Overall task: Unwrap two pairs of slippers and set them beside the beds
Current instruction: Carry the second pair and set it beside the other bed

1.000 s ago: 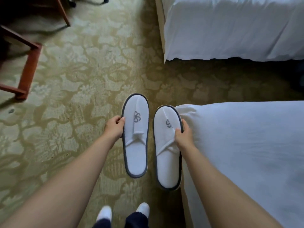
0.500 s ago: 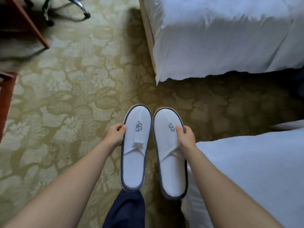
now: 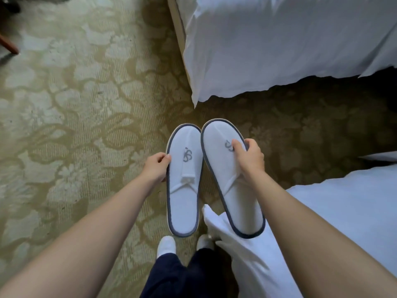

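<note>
- Holding one unwrapped slipper in each hand, the person stands in the gap between two beds, toes of both slippers pointing away from the body.
- Compared with a second ago, the view has moved forward: the far bed now fills the upper right, and the near bed has slid toward the lower right corner.
- The right hand has crept up its slipper, from the crossed strap area to the toe, where the thumb now covers part of the grey logo.
- The slipper toes, apart a second ago, now nearly touch, and the heels splay outward.
- That suggests the pair is being lined up for setting down on the carpet between the beds; no wrapper is visible, so the unwrapping of this pair looks done.
- The left hand is curled closed on the outer edge of the left slipper, thumb on top and fingers beneath.
- The right hand is closed on the right slipper, pinching its outer rim near the toe.
- Both slippers are white terry with a dark grey piped edge, a flattened crossed upper and a grey embroidered emblem near the toe.
- They look flat and light, and hang in the air above the carpet, just over the person's white-socked feet.
- The second pair is not in view.
</note>
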The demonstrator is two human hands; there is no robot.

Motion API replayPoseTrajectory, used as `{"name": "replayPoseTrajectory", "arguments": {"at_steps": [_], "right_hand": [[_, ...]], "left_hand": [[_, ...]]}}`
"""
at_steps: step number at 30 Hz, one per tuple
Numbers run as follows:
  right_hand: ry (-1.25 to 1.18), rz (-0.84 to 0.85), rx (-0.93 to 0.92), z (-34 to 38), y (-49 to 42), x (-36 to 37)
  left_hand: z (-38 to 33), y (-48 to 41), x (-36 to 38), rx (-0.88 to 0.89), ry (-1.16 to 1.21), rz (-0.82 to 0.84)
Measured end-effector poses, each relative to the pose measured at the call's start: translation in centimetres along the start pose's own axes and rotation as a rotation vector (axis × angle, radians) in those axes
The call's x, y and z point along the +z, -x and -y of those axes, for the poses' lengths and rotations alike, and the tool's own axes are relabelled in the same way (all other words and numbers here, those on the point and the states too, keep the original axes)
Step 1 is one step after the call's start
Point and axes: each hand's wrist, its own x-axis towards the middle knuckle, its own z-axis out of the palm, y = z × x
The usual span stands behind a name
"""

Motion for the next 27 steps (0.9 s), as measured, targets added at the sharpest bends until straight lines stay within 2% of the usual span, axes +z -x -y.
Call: {"name": "replayPoseTrajectory", "arguments": {"at_steps": [10, 17, 21, 27], "right_hand": [[0.02, -0.003, -0.133, -2.5, -10.5, -3.8], [0.025, 0.05, -0.148, -6.4, -18.6, -4.6], [0.033, 0.089, -0.105, -10.7, -22.2, -2.7], [0.049, 0.119, 0.062, -19.2, -26.2, 2.9]], "left_hand": [[-1.4, -5.5, 8.2, -0.029, 0.041, -0.105], [-1.4, -12.0, 15.0, -0.021, -0.016, -0.1], [1.3, -16.4, 18.1, -0.05, -0.011, -0.086], [10.0, -21.3, 22.6, -0.119, 0.029, -0.1]]}}
